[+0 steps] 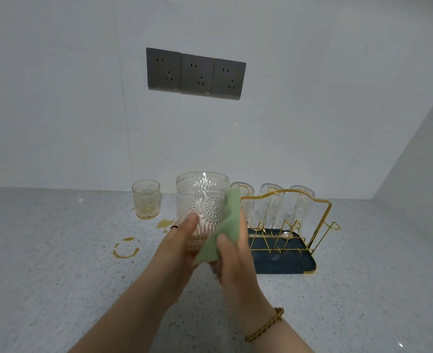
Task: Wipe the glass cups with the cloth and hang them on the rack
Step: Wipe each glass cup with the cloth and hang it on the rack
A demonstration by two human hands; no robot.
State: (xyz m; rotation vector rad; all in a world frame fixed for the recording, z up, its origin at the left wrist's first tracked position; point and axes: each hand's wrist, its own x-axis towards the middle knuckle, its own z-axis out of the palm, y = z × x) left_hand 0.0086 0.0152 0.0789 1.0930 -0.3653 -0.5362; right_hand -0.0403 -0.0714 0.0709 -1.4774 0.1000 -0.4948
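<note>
while the left grip (177, 244) holds the glass cup (202, 200), the right grip (233, 262) pinches the cloth (232, 215).

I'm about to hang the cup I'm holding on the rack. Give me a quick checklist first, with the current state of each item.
1. Left hand grips the held cup: ok.
2. Cloth clear of the cup: not ok, the right hand holds it against the side.
3. Cup wiped dry: cannot tell.
4. Free front pegs on the rack: ok; three hung cups fill the back row.
5. Counter cup done: not ok, it stands yellowish and unhung.
</note>
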